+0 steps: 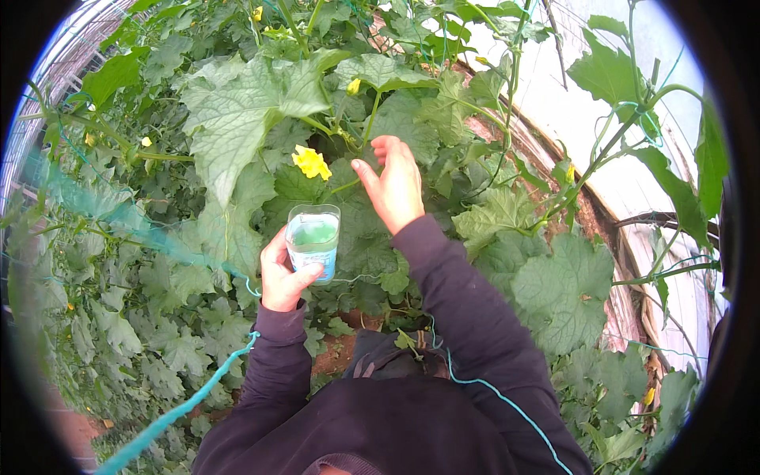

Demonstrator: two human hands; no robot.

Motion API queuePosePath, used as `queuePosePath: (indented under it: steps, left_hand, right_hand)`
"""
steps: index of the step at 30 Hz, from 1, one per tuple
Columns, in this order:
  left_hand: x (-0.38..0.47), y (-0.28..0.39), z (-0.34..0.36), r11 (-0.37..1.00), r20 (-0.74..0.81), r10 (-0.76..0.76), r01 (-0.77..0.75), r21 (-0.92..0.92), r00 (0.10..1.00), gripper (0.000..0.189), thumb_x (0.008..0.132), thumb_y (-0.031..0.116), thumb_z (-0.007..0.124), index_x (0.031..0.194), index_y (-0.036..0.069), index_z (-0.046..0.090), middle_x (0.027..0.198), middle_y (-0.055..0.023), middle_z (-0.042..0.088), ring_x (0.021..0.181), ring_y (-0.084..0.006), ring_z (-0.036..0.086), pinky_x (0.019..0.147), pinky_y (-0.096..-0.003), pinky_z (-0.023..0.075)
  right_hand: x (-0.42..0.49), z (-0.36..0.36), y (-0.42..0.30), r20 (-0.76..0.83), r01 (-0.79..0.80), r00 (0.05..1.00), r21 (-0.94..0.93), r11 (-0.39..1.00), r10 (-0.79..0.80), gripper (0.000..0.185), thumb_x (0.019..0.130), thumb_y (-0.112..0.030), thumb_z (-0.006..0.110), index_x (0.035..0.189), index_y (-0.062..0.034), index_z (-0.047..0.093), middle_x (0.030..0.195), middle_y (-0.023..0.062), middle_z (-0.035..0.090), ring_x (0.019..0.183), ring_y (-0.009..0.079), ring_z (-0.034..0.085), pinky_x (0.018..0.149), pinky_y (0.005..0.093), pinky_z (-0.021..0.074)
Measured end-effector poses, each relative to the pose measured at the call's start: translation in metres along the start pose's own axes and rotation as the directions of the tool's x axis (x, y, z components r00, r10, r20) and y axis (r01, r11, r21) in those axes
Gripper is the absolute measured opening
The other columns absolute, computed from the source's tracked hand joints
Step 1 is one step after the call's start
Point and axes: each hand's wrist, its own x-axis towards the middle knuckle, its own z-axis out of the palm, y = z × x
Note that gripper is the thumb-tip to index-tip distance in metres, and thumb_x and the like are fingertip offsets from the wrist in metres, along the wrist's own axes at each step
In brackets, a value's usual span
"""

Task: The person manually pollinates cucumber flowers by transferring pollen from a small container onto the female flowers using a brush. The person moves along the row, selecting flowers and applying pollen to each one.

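Note:
My left hand (286, 274) is closed around a small clear plastic cup (313, 243) with blue printing on its side and a greenish liquid inside. Up and to the right, my right hand (393, 184) reaches among the vine leaves, thumb and fingers apart, with nothing visible between them. A yellow blossom (311, 162) lies just left of that hand and above the cup. Near the fingertips rise green stems, and a yellow bud (353, 86) stands a little higher. A large lobed leaf (237, 113) spreads at the upper left of the blossom.
Dense vines surround both arms. A teal twine (178, 404) runs from the lower left towards my left sleeve, and another twine (504, 396) crosses my right sleeve. White plastic sheeting (599, 160) curves along the right side. A thick vine stem (611, 142) hangs tied before it.

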Motion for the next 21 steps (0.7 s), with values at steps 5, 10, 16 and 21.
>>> queuePosePath:
  steps: [5,10,16,21]
  left_hand:
    - [0.000,0.004,0.001,1.000,-0.008,0.007,-0.007,-0.029,1.000,0.079,0.074,0.036,0.087,0.133,-0.006,0.055,0.112,-0.0176,0.072,0.100,-0.0234,0.071,0.089,-0.0352,0.0563]
    - [-0.005,0.006,0.002,0.995,0.018,-0.054,0.055,-0.080,0.998,0.073,0.071,0.028,0.091,0.130,-0.002,0.062,0.117,-0.0052,0.069,0.106,-0.0146,0.064,0.096,-0.0315,0.0500]
    - [0.002,0.025,0.009,0.998,0.056,0.016,-0.012,-0.067,0.998,0.076,0.073,0.026,0.090,0.135,-0.003,0.059,0.120,-0.0056,0.068,0.108,-0.0150,0.063,0.099,-0.0316,0.0485]
    - [0.019,0.040,0.021,0.991,0.117,0.079,-0.065,-0.115,0.990,0.069,0.077,0.023,0.088,0.134,-0.003,0.059,0.121,-0.0066,0.066,0.112,-0.0157,0.062,0.101,-0.0316,0.0468]
  right_hand:
    - [0.015,0.020,-0.024,-0.137,0.123,0.985,0.163,0.979,-0.101,0.053,0.079,-0.020,0.085,0.119,-0.0016,0.056,0.108,0.0167,0.065,0.105,0.0352,0.062,0.093,0.0440,0.0484]
    - [0.027,0.030,-0.022,-0.119,-0.060,0.984,0.489,0.870,0.135,0.032,0.086,-0.020,0.082,0.099,0.0015,0.063,0.083,0.0157,0.070,0.074,0.0216,0.065,0.071,0.0356,0.0539]
    - [0.022,0.004,-0.010,0.123,-0.173,0.985,0.700,0.693,0.121,0.029,0.108,-0.029,0.054,0.101,-0.0009,0.060,0.081,0.0012,0.061,0.071,0.0099,0.057,0.065,0.0254,0.0480]
    - [0.012,-0.043,-0.013,0.306,-0.295,0.944,0.634,0.714,0.119,0.043,0.111,-0.043,0.042,0.098,-0.0051,0.058,0.070,0.0006,0.058,0.058,0.0084,0.051,0.054,0.0238,0.0408]
